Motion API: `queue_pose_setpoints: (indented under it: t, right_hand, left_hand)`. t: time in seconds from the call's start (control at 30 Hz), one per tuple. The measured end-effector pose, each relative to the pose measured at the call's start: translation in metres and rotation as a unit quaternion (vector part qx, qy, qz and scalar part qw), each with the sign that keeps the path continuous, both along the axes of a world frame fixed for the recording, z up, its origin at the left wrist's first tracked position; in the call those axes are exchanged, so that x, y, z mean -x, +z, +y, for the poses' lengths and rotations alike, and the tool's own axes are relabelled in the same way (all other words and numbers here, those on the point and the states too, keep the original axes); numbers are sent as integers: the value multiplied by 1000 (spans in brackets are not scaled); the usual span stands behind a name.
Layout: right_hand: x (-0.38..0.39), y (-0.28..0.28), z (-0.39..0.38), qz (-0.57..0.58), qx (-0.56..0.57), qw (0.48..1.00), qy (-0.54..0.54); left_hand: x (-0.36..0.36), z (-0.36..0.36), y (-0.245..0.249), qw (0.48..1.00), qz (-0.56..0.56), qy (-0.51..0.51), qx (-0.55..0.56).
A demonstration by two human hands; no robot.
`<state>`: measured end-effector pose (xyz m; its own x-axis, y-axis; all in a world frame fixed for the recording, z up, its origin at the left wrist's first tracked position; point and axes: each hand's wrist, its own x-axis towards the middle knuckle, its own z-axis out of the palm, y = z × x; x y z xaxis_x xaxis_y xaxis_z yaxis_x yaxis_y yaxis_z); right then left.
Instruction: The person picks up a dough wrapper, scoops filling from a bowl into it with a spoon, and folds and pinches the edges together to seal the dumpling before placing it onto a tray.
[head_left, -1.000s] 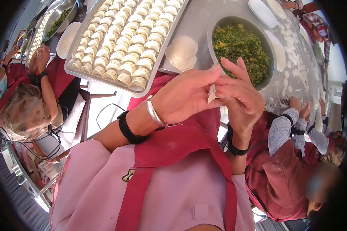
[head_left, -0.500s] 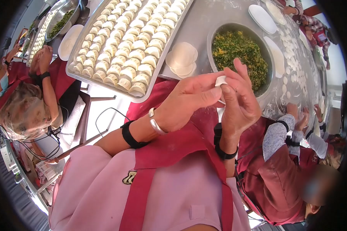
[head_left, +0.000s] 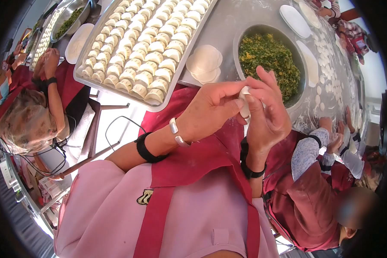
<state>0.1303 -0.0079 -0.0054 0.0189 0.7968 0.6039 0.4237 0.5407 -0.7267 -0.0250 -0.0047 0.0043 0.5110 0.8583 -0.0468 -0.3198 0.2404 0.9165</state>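
Observation:
A pale dumpling, partly hidden by fingers, is pinched between both of my hands in front of the apron. My left hand, with a silver bangle at the wrist, grips its left side between thumb and forefinger. On the other side, my right hand presses the dough with thumb and bent fingers. Just beyond the hands sits a metal bowl of chopped green and yellow filling. Round dough wrappers lie overlapped on the table left of the bowl.
A metal tray with rows of folded dumplings stands at the back left. White oval dishes and scattered dough pieces lie on the floured table. Co-workers sit close at left and right.
My hands stay at nearly the same spot, and the fingers have shifted along the dough. More of the dumpling's pale side now shows below the thumbs.

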Motion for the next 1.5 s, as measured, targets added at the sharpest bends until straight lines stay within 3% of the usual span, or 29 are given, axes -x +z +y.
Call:
queue_pose_setpoints:
  t: [0.17, 0.27, 0.57, 0.77, 0.93, 1.03, 1.07, 1.13, 1.27, 1.33, 1.43, 1.5]
  right_hand:
    - [-2, -3, 3, -59, -30, 998, 11]
    - [6, 0, -2, 26, 17, 999, -26]
    - [-1, -1, 2, -70, -13, 997, 34]
    - [6, 8, -4, 102, 76, 991, 44]
    - [-5, -5, 3, 55, 38, 994, 91]
    - [-5, -11, 4, 38, 37, 994, 100]
    - [-3, -11, 4, 43, 45, 993, 101]
    - [9, 1, -1, 144, 83, 984, 67]
    - [17, 4, -6, 253, 99, 961, 46]
    - [10, -9, -3, 208, 69, 973, 67]
    - [-1, -13, -1, 95, 43, 993, 60]
    - [-2, -13, 2, 41, 39, 997, 53]
  left_hand:
    - [3, 1, -3, 1000, 23, -5, 7]
    - [1, 2, -9, 1000, 21, 9, 4]
    - [-1, -1, -11, 998, 48, 29, -13]
    - [1, 0, 0, 998, 58, -7, 0]
    - [1, -1, -8, 999, 41, -14, -8]
    - [6, 5, -8, 984, 163, -38, -60]
    - [4, 4, -8, 991, 127, -12, -48]
    - [-3, 1, -10, 997, 56, 37, -25]
    - [-5, 4, -4, 996, 74, 43, -24]
    - [-3, 5, 3, 996, 84, 29, -13]
    - [-4, 1, 1, 999, -11, 6, -35]
    - [1, 5, 1, 1000, 21, -16, -6]
